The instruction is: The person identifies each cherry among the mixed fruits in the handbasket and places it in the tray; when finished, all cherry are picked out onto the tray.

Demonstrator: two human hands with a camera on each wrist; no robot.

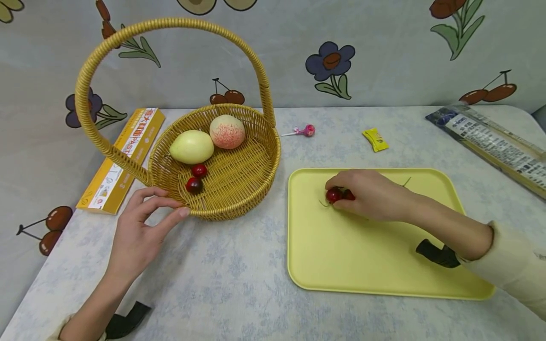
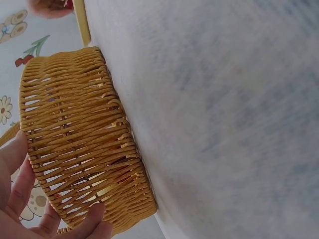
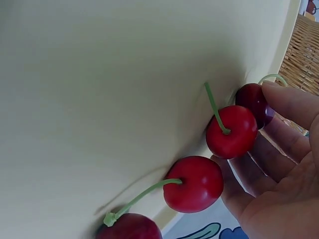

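1. The right hand [image 1: 368, 194] is curled over the far left part of a yellow tray [image 1: 337, 251], and its thumb and fingers grip a dark cherry [image 3: 253, 102] and the bright red cherry [image 3: 232, 132] touching it.
2. On the tray, just right of that pair, I can see a second red cherry [image 3: 194, 184] against the fingers, with a deeper red cherry [image 3: 130, 228] beside it, partly cut off at the edge of the wrist view.
3. The left hand [image 1: 142, 229] grips the near left rim of a wicker basket [image 1: 230, 211], which stands left of the tray.
4. Inside the basket, toward the far left, a pale yellow-green fruit [image 1: 192, 147] lies beside a red-speckled peach [image 1: 227, 131]; two loose cherries [image 1: 194, 185] sit nearer, by the left wall.
5. A yellow and white box [image 1: 121, 161] lies left of the basket.
6. Beyond the tray are a lollipop [image 1: 309, 130] on the left and a yellow wrapped sweet [image 1: 376, 139] farther right.
7. A long printed packet [image 1: 495, 142] lies at the far right of the table [image 1: 222, 279].
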